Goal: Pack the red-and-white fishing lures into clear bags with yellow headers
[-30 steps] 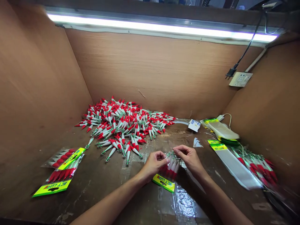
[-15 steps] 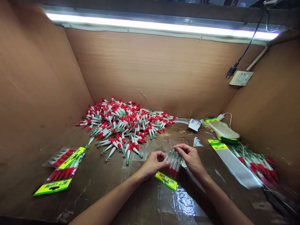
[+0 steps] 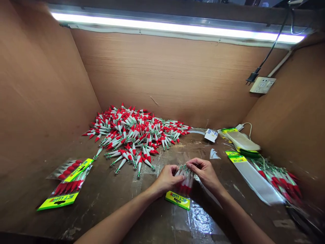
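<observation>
Between my hands is a clear lure packet [image 3: 185, 187] with several red-and-white fishing lures inside and a yellow-green header card at its near end. My left hand [image 3: 168, 177] pinches the packet's left side, thumb lying across the lures. At the far end, by the green hooks, my right hand [image 3: 203, 171] has its thumb and fingers closed on the packet's edge. Beyond my left hand spreads a large heap of loose red-and-white lures [image 3: 137, 130], hooks tangled among them.
Filled lure packets [image 3: 68, 184] lie at the left. On the right are flat packets with yellow headers [image 3: 254, 176], more lures [image 3: 284, 183] and a dark tool partly in shadow. A small white tag [image 3: 211, 135] lies at the back. A plug [image 3: 252, 78] hangs near a wall outlet [image 3: 262, 85].
The packet has shifted slightly left and toward me. My right hand has moved a little left along its hook end, while my left hand keeps its grip.
</observation>
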Tool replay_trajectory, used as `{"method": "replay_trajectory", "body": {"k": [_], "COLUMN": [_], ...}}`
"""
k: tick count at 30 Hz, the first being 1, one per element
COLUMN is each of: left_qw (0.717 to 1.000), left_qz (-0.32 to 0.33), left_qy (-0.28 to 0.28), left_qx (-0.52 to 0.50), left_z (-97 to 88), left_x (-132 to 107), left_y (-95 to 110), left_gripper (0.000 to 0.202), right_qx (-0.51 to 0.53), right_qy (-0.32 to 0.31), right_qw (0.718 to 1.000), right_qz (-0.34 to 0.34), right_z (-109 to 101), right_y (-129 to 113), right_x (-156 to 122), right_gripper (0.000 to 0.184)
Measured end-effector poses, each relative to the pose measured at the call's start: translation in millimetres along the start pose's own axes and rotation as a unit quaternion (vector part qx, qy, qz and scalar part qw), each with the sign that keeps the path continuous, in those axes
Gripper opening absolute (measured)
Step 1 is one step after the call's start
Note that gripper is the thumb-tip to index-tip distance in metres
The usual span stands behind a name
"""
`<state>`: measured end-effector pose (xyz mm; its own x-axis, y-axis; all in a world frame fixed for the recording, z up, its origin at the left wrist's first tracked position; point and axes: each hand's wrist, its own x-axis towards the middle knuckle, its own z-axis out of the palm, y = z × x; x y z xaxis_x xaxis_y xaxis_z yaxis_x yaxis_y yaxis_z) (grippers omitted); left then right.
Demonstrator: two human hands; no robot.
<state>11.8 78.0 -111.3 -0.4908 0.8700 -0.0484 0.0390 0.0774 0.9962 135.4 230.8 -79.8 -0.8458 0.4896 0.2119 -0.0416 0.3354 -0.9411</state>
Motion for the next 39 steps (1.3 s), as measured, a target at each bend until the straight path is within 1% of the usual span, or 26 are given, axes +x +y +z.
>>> {"method": "replay_trajectory", "body": {"k": [5,8,13,16,19,24,28,30,33,35,37,39], "left_qw": [1.000,0.999,0.991,0.991,0.990,0.985,0.981,0.978,0.975,0.977,0.980,0.982], "left_qz": [0.004,0.004,-0.037,-0.050,-0.048,-0.010,-0.015,-0.035,-0.061,-0.065,-0.057,-0.045], "left_qy": [-0.006,-0.013,-0.022,-0.007,0.004,0.005,-0.013,-0.034,-0.067,-0.078,-0.067,-0.046], "left_qx": [-0.012,-0.047,-0.124,-0.128,-0.132,-0.173,-0.192,-0.204,-0.203,-0.190,-0.180,-0.178], "left_z": [-0.5,-1.7,-4.0,-4.3,-2.8,1.0,-0.4,-2.0,-3.7,-4.1,-4.5,-5.4], "left_x": [-0.3,-1.4,-1.5,-0.9,-0.5,-0.2,-0.9,-2.0,-3.6,-3.5,-2.2,-0.5], "left_y": [-1.4,2.7,9.8,10.7,8.3,0.9,0.1,2.3,5.3,5.0,3.2,1.4], "left_gripper": [0.025,0.033,0.049,0.048,0.045,0.038,0.039,0.043,0.058,0.060,0.056,0.054], "right_qx": [-0.016,-0.029,-0.032,-0.016,-0.017,-0.030,-0.057,-0.034,0.068,0.139,0.183,0.189], "right_qy": [-0.017,-0.005,0.032,0.038,0.021,0.013,0.004,-0.004,0.011,0.035,0.047,0.037], "right_qw": [1.000,0.999,0.999,0.999,0.999,0.999,0.998,0.999,0.996,0.984,0.973,0.970], "right_qz": [-0.014,-0.032,-0.026,-0.018,-0.018,-0.028,-0.035,-0.018,0.057,0.108,0.136,0.148], "right_z": [0.6,-1.4,-4.2,-3.5,-3.3,-6.8,-7.9,-6.0,-1.5,0.5,0.3,-1.8], "right_y": [-7.9,-10.0,-6.6,-4.4,-4.6,-7.5,-7.9,-5.4,2.7,8.7,12.3,12.4], "right_x": [-2.1,-2.1,-0.8,-0.2,-0.1,0.3,0.7,0.7,0.6,0.9,1.7,2.7], "right_gripper": [0.026,0.026,0.032,0.034,0.032,0.031,0.034,0.035,0.035,0.037,0.041,0.044]}}
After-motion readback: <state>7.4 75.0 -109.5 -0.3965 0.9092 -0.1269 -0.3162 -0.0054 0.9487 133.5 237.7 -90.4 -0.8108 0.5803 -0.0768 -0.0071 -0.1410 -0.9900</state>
